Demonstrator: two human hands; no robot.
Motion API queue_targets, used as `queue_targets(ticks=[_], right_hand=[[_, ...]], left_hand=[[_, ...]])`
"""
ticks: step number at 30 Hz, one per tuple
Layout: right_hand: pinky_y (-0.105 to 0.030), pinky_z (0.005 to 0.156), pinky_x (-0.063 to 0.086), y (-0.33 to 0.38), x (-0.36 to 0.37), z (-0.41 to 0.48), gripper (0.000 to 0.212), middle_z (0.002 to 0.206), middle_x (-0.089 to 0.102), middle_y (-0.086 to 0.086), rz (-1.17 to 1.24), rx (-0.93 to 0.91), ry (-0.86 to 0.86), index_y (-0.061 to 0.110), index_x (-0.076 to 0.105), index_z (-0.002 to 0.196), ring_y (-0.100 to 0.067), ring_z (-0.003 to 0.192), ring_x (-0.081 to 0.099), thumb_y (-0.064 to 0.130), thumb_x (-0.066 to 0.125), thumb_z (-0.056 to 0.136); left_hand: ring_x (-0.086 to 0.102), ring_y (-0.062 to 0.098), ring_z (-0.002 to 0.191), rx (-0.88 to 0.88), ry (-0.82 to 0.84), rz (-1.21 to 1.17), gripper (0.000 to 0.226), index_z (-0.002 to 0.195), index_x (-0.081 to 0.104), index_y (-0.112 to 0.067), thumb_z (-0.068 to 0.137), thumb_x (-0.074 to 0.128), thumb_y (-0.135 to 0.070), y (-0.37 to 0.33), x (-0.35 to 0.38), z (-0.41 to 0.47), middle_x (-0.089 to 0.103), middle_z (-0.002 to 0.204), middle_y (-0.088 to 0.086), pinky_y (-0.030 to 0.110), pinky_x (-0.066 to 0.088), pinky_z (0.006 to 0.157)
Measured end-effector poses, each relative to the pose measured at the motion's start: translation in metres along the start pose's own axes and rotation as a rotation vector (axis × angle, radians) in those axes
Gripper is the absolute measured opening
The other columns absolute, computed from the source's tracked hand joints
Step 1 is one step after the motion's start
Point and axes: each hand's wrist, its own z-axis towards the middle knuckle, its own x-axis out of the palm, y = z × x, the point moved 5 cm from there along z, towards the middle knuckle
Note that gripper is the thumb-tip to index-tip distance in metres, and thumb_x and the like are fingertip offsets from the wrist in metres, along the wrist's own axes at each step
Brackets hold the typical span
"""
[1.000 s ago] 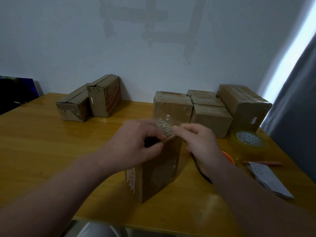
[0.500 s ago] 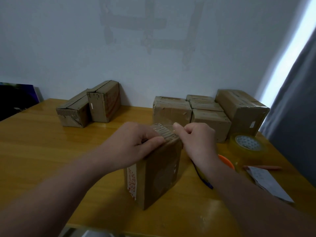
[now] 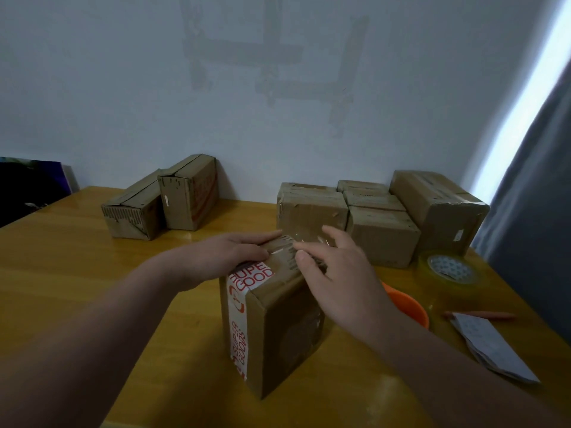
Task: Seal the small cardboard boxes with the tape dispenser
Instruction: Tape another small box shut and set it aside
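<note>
Cardboard box [image 3: 278, 329] stands upright on the table [image 3: 92, 273]. The left hand [image 3: 228, 257] presses its top flaps with straight fingers, and the right hand [image 3: 336, 273] touches them, fingers loose, gripping nothing. Best the left holds the flaps flush while the right fetches the tape roll [image 3: 449, 270] nearby.

A box [image 3: 278, 329] stands upright near the front of the table [image 3: 77, 288], the left hand [image 3: 222, 257] on its top from the left, the right hand [image 3: 336, 273] from the right. Behind, against the wall [image 3: 123, 88], a pair of boxes [image 3: 160, 202] lies left and a group of boxes [image 3: 380, 211] right. A roll of tape [image 3: 448, 273] sits before that group's right end, with a pen [image 3: 482, 315] and a stack of papers [image 3: 491, 344] nearer the front
</note>
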Motion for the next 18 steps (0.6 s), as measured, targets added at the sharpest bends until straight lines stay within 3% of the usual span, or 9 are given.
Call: queue_targets(ticks=[3,10,12,14,16,18], right_hand=[[-0.017,0.099,0.022,0.000,0.006,0.000,0.037,0.150,0.033,0.002,0.112,0.022,-0.035,0.035,0.052,0.134,-0.011,0.137,0.030,0.038,0.036,0.101],[-0.010,0.090,0.037,0.000,0.008,0.000,0.029,0.124,0.060,0.006,0.242,0.035,-0.202,0.025,0.064,0.122,-0.003,0.112,0.052,0.021,0.046,0.100],[-0.004,0.071,0.043,0.000,0.007,-0.002,0.023,0.109,0.065,0.007,0.328,0.045,-0.278,0.025,0.065,0.113,0.005,0.088,0.057,0.017,0.050,0.098],[-0.007,0.049,0.040,-0.002,0.005,-0.003,0.019,0.094,0.062,0.012,0.421,0.073,-0.346,0.029,0.054,0.105,0.006,0.064,0.055,0.013,0.055,0.095],[-0.007,0.045,0.039,-0.007,0.004,-0.002,0.026,0.085,0.060,0.013,0.504,0.127,-0.387,0.029,0.045,0.103,0.012,0.063,0.055,0.011,0.060,0.092],[-0.006,0.049,0.042,-0.011,0.001,0.002,0.032,0.081,0.062,0.012,0.554,0.142,-0.415,0.030,0.044,0.103,0.013,0.067,0.057,0.010,0.064,0.089]], left_hand=[[0.063,0.008,0.089,0.022,0.012,0.108,0.042,0.135,0.034,-0.055,0.100,0.037,-0.033,-0.006,-0.001,-0.001,0.060,0.110,-0.005,0.012,0.049,0.069],[0.061,0.001,0.086,0.127,0.005,0.361,0.042,0.134,0.030,-0.058,0.102,0.031,-0.031,-0.007,0.001,0.001,0.060,0.108,-0.013,0.012,0.047,0.073],[0.060,-0.003,0.084,0.164,0.000,0.327,0.042,0.126,0.035,-0.061,0.102,0.033,-0.027,-0.008,0.002,-0.002,0.057,0.108,-0.019,0.010,0.046,0.071],[0.062,0.003,0.093,0.198,-0.002,0.238,0.044,0.119,0.046,-0.061,0.101,0.035,-0.022,-0.007,0.003,-0.004,0.058,0.118,-0.013,0.019,0.051,0.080],[0.064,0.024,0.098,0.211,0.007,0.049,0.045,0.112,0.062,-0.052,0.100,0.040,-0.016,-0.004,0.004,-0.007,0.060,0.126,-0.001,0.040,0.053,0.087],[0.066,0.032,0.089,0.227,-0.010,-0.158,0.038,0.106,0.071,-0.037,0.096,0.047,-0.010,-0.002,0.002,-0.009,0.064,0.121,0.004,0.042,0.055,0.073]])
